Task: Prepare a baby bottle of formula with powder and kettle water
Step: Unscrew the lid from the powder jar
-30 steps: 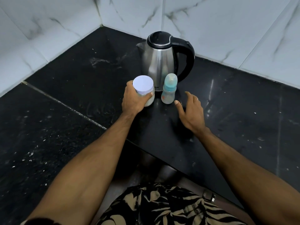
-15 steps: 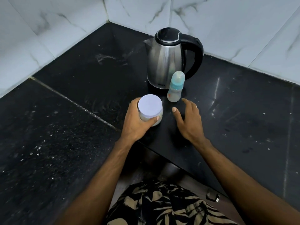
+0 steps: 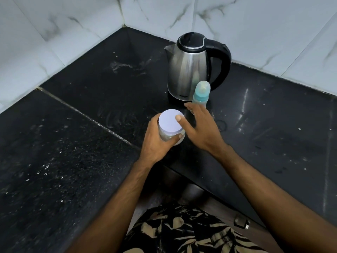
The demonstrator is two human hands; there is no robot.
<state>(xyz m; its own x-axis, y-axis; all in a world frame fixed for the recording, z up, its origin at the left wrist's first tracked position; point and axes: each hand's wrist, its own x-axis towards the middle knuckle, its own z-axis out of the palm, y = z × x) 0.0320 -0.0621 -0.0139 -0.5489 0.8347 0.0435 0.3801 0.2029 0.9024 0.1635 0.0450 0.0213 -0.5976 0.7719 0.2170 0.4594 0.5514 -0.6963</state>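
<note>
So since half a second back, the right hand (image 3: 202,128) has slid over from the bare counter toward the powder jar (image 3: 170,129), and its thumb tip now sits on the jar's pale lid (image 3: 169,122). The other fingers are spread and mostly straight, not wrapped round anything yet. The jar itself has barely shifted; the left hand (image 3: 156,141) grips it round the clear body, fingers on the far side and thumb curled across the front.

Progress-wise, this is very early. The lid looks fully on, no powder is out, and the baby bottle (image 3: 200,94) is capped with its teal collar and teat on (can't tell whether there's anything inside). It stands upright just in front of the kettle (image 3: 189,70), touching or nearly touching its base, and just beyond the right hand's fingertips. The kettle's lid is down, spout pointing left, handle to the right, and it's parked near the corner of the black countertop (image 3: 91,143). So I'd say everything's left: open the jar, open the bottle, add powder, pour water, close, shake.

Orientation: the jar's long axis is vertical or close to it, lid facing up toward the camera, and it's near the counter's front edge, between both hands. I can't tell if its base is resting on the counter or lifted a touch.
</note>
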